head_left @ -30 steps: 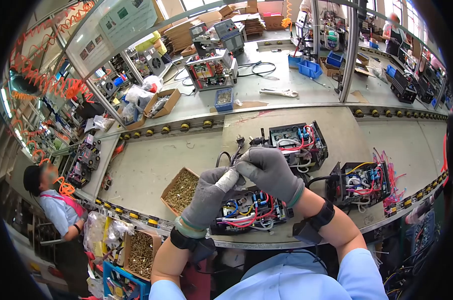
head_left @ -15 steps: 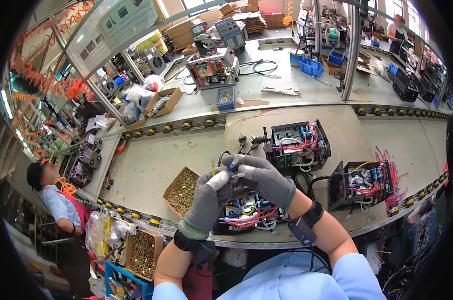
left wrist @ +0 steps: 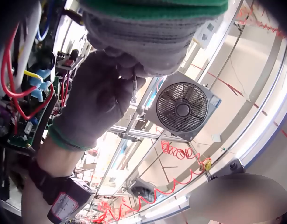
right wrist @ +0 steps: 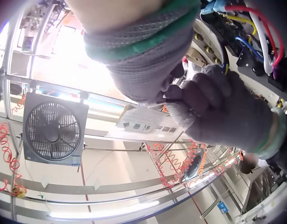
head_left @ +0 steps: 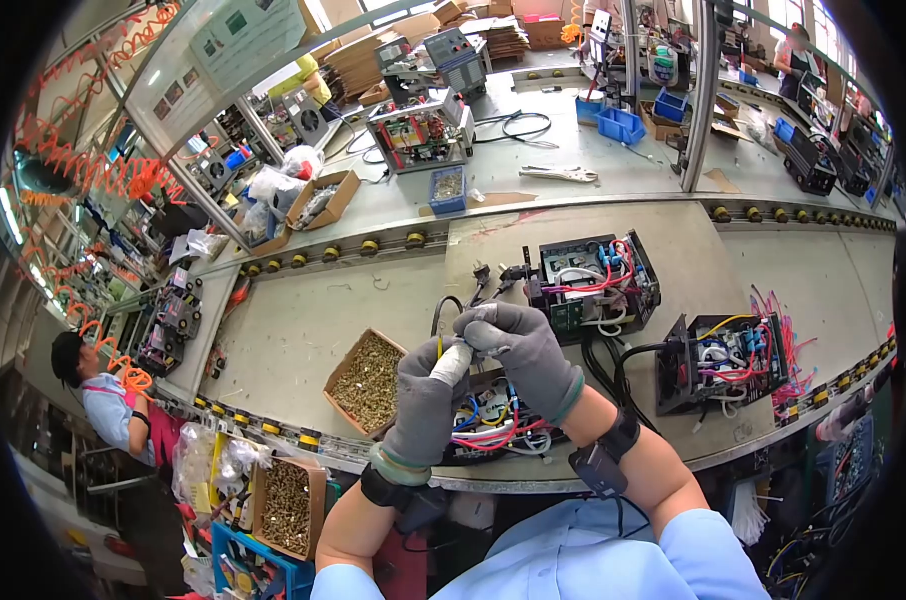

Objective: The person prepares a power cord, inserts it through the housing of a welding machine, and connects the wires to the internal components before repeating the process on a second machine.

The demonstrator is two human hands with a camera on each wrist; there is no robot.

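Observation:
Both hands wear grey knit gloves and meet above an open black device (head_left: pixel 498 412) with red, blue and yellow wires. My left hand (head_left: pixel 423 400), with white tape round a digit, grips a black cable (head_left: pixel 439 314) whose yellow-green wire (head_left: pixel 440 346) shows beside the fingers. Right against it, my right hand (head_left: pixel 523 355) has curled fingers and pinches a small silvery metal piece (left wrist: pixel 134 89), visible in the left wrist view. The gloves hide most of that piece and the cable end.
Left of the hands stands a cardboard box (head_left: pixel 335 398) of small brass-coloured parts. Two more open devices, one farther back (head_left: pixel 598 285) and one at right (head_left: pixel 723 370), sit on the bench with cables. Pink wires (head_left: pixel 773 320) lie at right. Another person (head_left: pixel 118 405) stands at far left.
Half a second ago the hands were turned so a blue wire and a silvery piece showed between them; now the fingers cover these. The right hand has risen slightly against the left.

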